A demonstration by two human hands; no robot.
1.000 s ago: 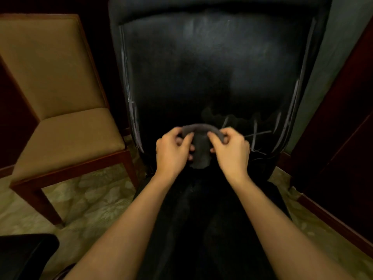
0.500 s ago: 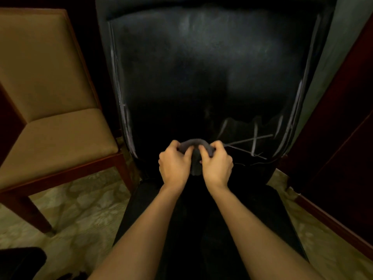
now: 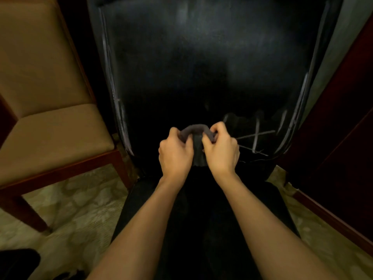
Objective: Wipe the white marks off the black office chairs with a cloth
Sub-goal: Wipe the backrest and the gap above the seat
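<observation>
Grey cloth pinched by L hand & R hand, prob bunching it before wiping white marks on black chair.

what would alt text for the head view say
Both hands, left hand and right hand, grip a dark cloth against a black chair, with white marks just right of them. A tan chair stands at left.
</observation>
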